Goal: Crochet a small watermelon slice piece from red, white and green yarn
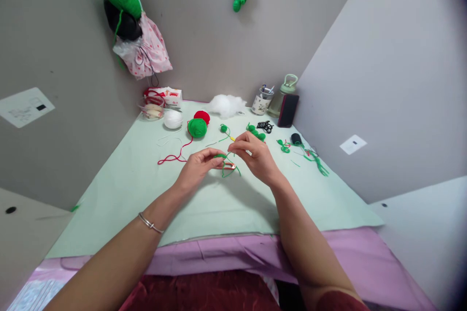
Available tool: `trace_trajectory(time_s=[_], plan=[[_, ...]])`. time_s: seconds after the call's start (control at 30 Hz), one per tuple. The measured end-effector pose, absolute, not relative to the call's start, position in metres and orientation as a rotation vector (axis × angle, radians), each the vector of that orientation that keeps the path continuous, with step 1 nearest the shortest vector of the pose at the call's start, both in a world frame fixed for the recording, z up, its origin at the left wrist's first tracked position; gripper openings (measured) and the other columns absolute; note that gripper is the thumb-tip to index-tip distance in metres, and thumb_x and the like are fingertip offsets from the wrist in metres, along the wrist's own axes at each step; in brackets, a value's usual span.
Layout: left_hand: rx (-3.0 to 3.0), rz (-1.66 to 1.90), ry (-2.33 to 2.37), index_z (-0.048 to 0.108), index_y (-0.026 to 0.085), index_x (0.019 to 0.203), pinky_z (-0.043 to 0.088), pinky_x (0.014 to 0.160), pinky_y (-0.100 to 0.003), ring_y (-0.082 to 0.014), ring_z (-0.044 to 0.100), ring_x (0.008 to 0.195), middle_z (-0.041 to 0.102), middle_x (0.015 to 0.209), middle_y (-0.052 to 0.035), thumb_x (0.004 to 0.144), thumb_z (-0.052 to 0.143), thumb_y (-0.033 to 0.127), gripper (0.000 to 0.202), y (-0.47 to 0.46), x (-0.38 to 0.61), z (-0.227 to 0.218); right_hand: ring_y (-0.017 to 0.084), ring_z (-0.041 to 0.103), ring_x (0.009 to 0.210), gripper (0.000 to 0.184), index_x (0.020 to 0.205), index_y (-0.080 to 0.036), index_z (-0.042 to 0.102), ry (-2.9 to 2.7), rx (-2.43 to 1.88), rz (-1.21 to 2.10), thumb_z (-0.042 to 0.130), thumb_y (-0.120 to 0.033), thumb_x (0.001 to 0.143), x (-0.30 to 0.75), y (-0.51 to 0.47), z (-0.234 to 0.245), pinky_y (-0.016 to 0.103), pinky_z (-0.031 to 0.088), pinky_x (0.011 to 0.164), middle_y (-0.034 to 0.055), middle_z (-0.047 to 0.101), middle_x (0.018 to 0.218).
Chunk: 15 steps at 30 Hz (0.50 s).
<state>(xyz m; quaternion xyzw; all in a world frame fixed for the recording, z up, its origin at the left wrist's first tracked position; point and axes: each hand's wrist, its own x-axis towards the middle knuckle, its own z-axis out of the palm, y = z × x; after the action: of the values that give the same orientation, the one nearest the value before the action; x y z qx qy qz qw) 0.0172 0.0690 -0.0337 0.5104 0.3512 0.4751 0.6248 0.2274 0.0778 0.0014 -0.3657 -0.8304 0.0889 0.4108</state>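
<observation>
My left hand (pixel 203 163) is pinched shut on a small piece of green crochet (pixel 220 156) near the middle of the table. Close beside it, my right hand (pixel 253 152) has thumb and fingers pressed together on a thin green yarn strand (pixel 228 154) that runs toward the left hand. Green yarn ends hang below the piece. Under them lies an orange-red thread snipper (pixel 230 166), partly covered. A yellow stick-like thing (pixel 232 139) shows just beyond my right fingertips; whether they touch it is unclear. A small green ball (pixel 224 128) with a yarn tail lies behind.
Green (pixel 197 128), red (pixel 202 117) and white (pixel 173 119) yarn balls sit at the back left. White stuffing (pixel 226 106), a pen cup (pixel 262 100), a bottle (pixel 282 99) and a phone (pixel 288 111) line the back. Green scraps (pixel 317 163) lie right; bags (pixel 151 46) hang left.
</observation>
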Motion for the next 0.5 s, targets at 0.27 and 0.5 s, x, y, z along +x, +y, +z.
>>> trace_trajectory(time_s=[0.27,0.5], plan=[[1.177,1.028,0.731,0.078,0.020,0.099,0.053,0.097,-0.036,-0.0220,0.076,0.091,0.080,0.094,-0.0038,0.082,0.084,0.041,0.028,0.0687,0.0169,-0.0351,0.019,0.064,0.090,0.017,0.095,-0.025,0.079,-2.074,-0.910,0.536,0.063,-0.022,0.101,0.2319,0.0796,0.0051,0.034,0.050,0.080,0.0043,0.066,0.094],[1.192,0.994,0.695,0.079,0.019,0.098,0.053,0.096,-0.035,-0.0223,0.075,0.093,0.079,0.090,-0.0038,0.082,0.084,0.040,0.026,0.0679,0.0152,-0.0328,0.019,0.064,0.087,0.021,0.092,-0.024,0.079,-2.049,-0.863,0.704,0.066,-0.039,0.101,0.2334,0.0847,0.0027,0.034,0.052,0.081,0.0050,0.067,0.093]])
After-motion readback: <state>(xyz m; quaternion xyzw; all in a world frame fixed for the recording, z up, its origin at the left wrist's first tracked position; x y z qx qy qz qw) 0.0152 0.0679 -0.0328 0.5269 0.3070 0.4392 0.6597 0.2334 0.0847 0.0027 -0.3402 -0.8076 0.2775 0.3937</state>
